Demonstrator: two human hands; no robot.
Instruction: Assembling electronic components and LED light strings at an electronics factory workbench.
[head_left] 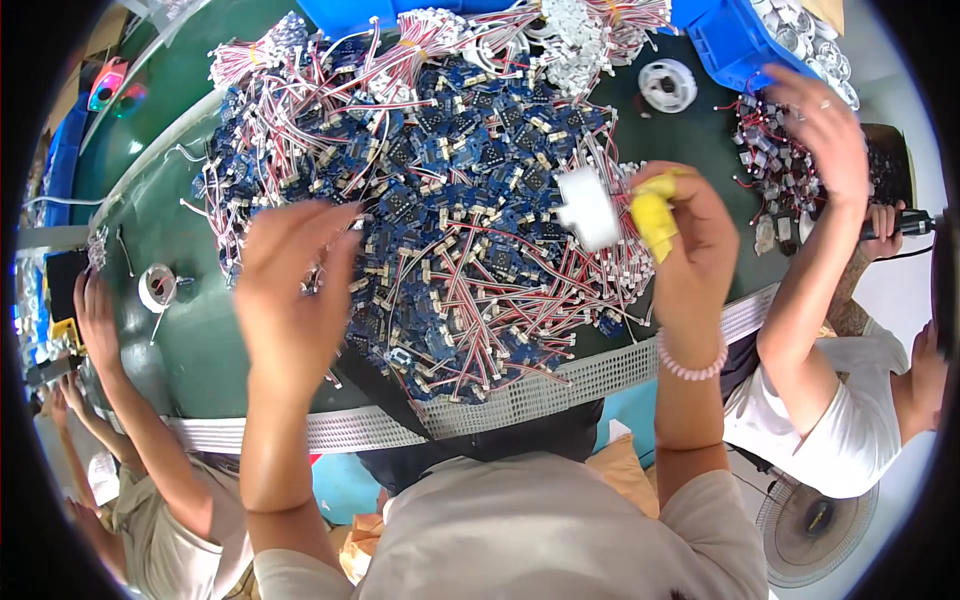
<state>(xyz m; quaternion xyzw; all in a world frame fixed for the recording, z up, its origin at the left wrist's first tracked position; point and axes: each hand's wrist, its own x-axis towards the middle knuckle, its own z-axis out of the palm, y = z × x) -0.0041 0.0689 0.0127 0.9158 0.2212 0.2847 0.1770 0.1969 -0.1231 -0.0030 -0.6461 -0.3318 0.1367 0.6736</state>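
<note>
"The left hand [290, 290] first: how does it stand?"

"Fingers bent, thumb toward the heap, over the left part of the blue circuit boards [480, 150]. It's blurred, so I can't tell whether it grips anything."

"And the right hand [697, 225]?"

"Curled, with a yellow covering [655, 215] on a finger and a pale pink beaded bracelet [692, 375] at the wrist. A white plastic part [590, 207] is just to its left, above the boards. Whether the fingers hold it, I can't tell."

"Where do the boards lie?"

"Heaped across the middle of the green surface [205, 350], between the two hands. Red-and-white cables [465, 300] tangle over their near side, and more bundles lie along the far side."

"Anything around them?"

"A round white piece [667, 86] lies beyond the right hand, near a blue bin [740, 45]. On the left, apart from the heap, there's a small white spool [157, 288]."

"Other people?"

"A co-worker's raised hand [825, 130] at the right, over a pile of small wired parts [770, 150]; another co-worker's hand [95, 310] at the left edge."
</note>
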